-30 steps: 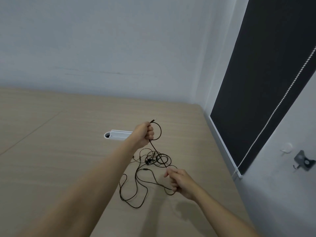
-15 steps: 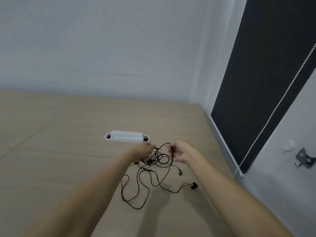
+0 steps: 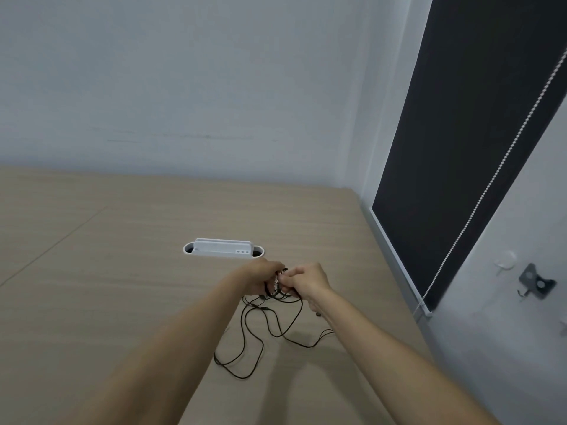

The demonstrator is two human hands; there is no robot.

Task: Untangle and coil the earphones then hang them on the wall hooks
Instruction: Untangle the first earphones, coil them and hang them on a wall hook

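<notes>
Black wired earphones (image 3: 259,335) lie tangled on the wooden table (image 3: 92,286), with loose loops trailing toward me. My left hand (image 3: 260,279) and my right hand (image 3: 306,282) meet over the knotted bunch just above the table, both with fingers closed on the cord. The knot itself is mostly hidden between my fingers. On the right wall a dark metal hook (image 3: 535,282) and a round white hook (image 3: 505,260) are mounted.
A white cable box (image 3: 223,249) is set into the table just beyond my hands. A dark roller blind (image 3: 460,133) with a bead chain (image 3: 491,179) covers the window on the right. A pale wall stands behind the table.
My hands have come together on the tangle. The cord's loose end and earbuds, lying to the right before, have been drawn in under my right hand and forearm.
</notes>
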